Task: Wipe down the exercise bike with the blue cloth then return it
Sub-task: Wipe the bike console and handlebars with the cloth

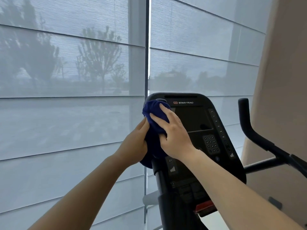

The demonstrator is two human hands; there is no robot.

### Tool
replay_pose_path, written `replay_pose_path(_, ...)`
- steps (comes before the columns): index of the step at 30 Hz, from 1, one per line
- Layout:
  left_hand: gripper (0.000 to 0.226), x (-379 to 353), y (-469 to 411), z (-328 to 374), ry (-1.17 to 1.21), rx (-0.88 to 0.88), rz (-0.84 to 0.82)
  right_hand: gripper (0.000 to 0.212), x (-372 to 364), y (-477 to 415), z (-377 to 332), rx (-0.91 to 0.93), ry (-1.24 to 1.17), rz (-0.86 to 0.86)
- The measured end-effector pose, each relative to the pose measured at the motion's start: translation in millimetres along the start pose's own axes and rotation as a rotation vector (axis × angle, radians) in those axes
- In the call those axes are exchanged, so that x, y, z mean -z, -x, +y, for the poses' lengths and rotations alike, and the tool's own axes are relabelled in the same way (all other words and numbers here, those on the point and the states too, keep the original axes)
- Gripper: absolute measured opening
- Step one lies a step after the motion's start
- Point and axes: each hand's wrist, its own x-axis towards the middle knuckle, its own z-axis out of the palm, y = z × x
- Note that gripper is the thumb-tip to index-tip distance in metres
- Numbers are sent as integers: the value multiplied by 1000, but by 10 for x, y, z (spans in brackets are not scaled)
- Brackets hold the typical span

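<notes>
The exercise bike's black console [196, 120] stands in front of me, with a dark screen and a number keypad. A bunched blue cloth [153, 112] lies against the console's left edge. My right hand [172, 133] presses flat on the cloth from the front, fingers spread over it. My left hand [134, 145] grips the cloth's lower part from the left side, wrapped around the console's edge. The cloth's lower end hangs down beside the black post [163, 188].
The bike's black right handlebar [254, 135] curves up at the right. A beige pillar [282, 80] stands behind it. Grey translucent blinds [66, 97] cover the windows ahead. A red tab [205, 207] sits low on the bike frame.
</notes>
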Motion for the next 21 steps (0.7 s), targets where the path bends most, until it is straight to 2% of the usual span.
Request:
replay_pose_path(8,73,-67,373,-72,-20,-68,-58,49,64,379,20,-97,-123,-100)
replay_pose_path(11,76,-42,356,-58,39,-127,-45,45,102,333,-65,-103,-55,-20)
replay_pose_path(17,83,202,-139,-75,116,-257,18,50,20,9,-349,-171,17,284)
replay_pose_path(19,92,260,-327,-108,174,-255,-54,54,10,-155,-377,-185,83,283)
replay_pose_path(21,96,263,-426,-157,292,-219,-150,60,-71,-252,-397,-209,115,206)
